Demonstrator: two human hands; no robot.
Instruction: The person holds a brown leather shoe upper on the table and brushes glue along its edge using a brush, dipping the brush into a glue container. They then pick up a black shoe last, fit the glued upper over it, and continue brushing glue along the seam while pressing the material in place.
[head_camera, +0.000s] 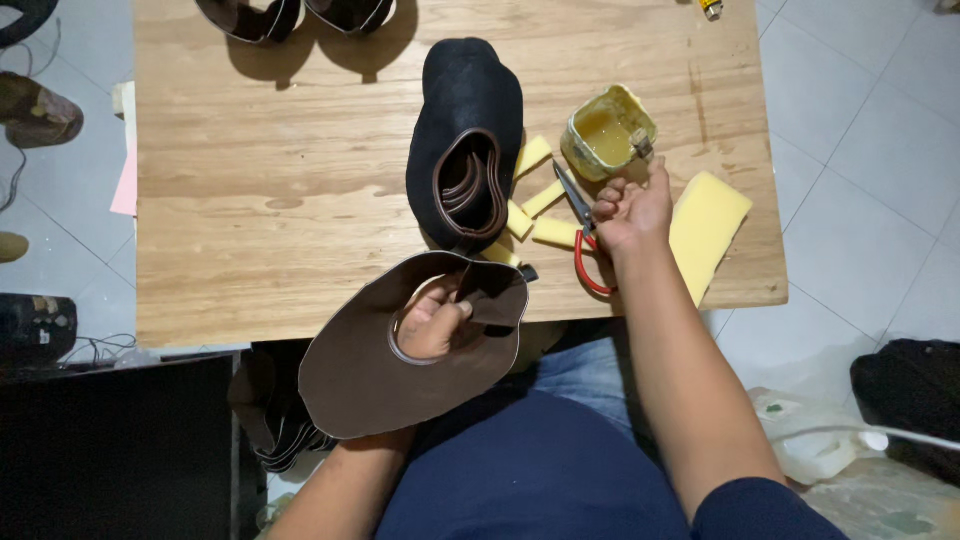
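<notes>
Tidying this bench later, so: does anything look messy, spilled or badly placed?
Yes. The glue pot has yellow glue smeared over its rim and sides. The yellow foam sheet overhangs the table edge by the right hand.

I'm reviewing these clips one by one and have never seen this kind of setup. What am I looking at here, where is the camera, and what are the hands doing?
There is no machine here: a person works with two bare hands, and the single picture comes from a camera worn on their head, looking down. The wooden table carries a black shoe upper with a brown lining, several small yellow foam pieces, a larger yellow foam sheet, red-handled scissors and a yellow-stained pot of glue-like liquid. The left hand reaches through the opening of a brown leather piece and holds it at the table's near edge. The right hand is closed around something small by the pot, apparently a brush handle, though I cannot tell for sure.
</notes>
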